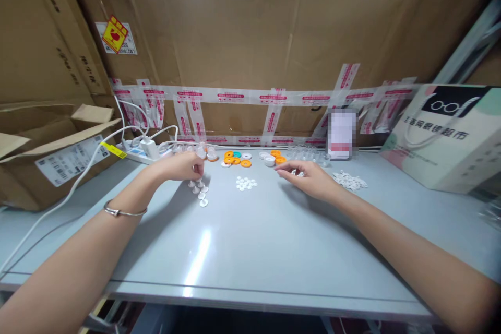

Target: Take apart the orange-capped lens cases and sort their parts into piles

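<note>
My left hand (183,166) is closed in a pinch, its fingertips down at a group of small white discs with short stems (202,195). The piece between the fingers is mostly hidden. Across the table, my right hand (307,177) is held low, with fingers stretched out and thumb slightly apart; nothing shows in its grip. Between the hands lies a cluster of small white round pieces (246,183). Orange rings (245,164), a green ring (237,155) and white rings (269,160) lie behind it. More small white pieces (350,180) are heaped right of my right hand.
A power strip (136,154) with white cables and an open cardboard box (58,151) are at left. Clear plastic parts (313,155) and a small upright card (340,135) stand at the back. A paper bag (438,141) is at right; a large taped carton (235,36) walls the rear.
</note>
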Demonstrator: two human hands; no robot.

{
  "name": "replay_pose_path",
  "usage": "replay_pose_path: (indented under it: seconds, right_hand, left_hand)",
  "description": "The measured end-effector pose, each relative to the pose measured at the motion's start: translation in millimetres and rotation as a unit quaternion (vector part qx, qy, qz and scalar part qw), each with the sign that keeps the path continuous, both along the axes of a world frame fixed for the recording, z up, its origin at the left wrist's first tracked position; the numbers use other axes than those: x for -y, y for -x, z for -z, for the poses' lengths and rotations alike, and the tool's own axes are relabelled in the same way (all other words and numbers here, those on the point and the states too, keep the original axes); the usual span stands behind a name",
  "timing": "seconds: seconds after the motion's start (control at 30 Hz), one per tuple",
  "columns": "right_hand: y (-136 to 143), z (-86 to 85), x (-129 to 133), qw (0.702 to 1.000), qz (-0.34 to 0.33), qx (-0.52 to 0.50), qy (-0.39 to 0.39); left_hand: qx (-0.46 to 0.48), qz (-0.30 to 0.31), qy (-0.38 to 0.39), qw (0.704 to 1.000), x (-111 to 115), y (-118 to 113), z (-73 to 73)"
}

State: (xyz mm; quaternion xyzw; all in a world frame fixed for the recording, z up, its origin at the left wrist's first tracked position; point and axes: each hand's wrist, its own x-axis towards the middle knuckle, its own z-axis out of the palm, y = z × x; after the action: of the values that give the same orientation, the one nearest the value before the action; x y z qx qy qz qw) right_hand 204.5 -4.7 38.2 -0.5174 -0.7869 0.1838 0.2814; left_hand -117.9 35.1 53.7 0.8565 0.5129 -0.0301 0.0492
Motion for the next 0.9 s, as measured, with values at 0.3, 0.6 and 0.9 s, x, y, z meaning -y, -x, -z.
replay_pose_path:
  seconds: [0.3,0.6,0.9]
  right_hand:
    - [-2,3.8,-2,1.0,-0.013,0.003,-0.001]
    - [-2,6.5,-4,1.0,-0.02,0.008,0.012]
    - [-3,14.1,-9,0.999,-0.04,0.013,0.002]
  left_hand:
    - [0.085,-0.026,0.032,0.996,-4,15,-10.6]
    - [0.092,-0.22,-0.215,0.947,-46,58,18.3]
    - [0.108,-0.248,-0.186,0.945,-56,59,45.0]
